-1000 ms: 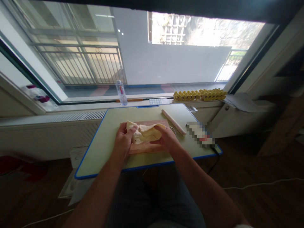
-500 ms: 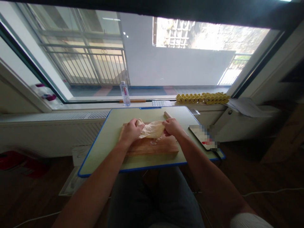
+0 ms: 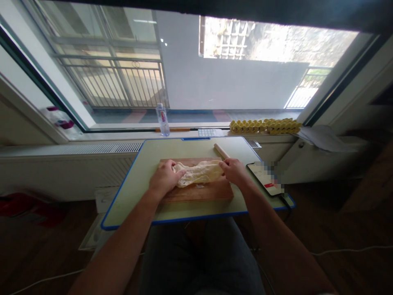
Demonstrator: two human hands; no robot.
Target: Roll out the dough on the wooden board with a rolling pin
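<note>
A pale, floury sheet of dough [image 3: 201, 173] stretches between my two hands, over a wooden board [image 3: 196, 194]. Its left end is gripped by my left hand [image 3: 166, 177], with the thumb lying on top and the fingers curled round the edge. My right hand [image 3: 233, 171] pinches the other end near the board's right side. A little flour shows on the wood in front of the dough. Behind my right hand lies a rolling pin [image 3: 220, 150], its near end hidden by that hand.
The board rests on a small pale-green table [image 3: 132, 200] with a blue rim. A tablet-like device [image 3: 264, 179], partly blurred out, lies at its right edge with a cable. On the windowsill stand a plastic bottle [image 3: 163, 121] and a yellow bumpy tray-like stack [image 3: 265, 126].
My hands have moved apart and lower, drawing the dough out longer between them. More of the rolling pin shows now. The view has shifted slightly.
</note>
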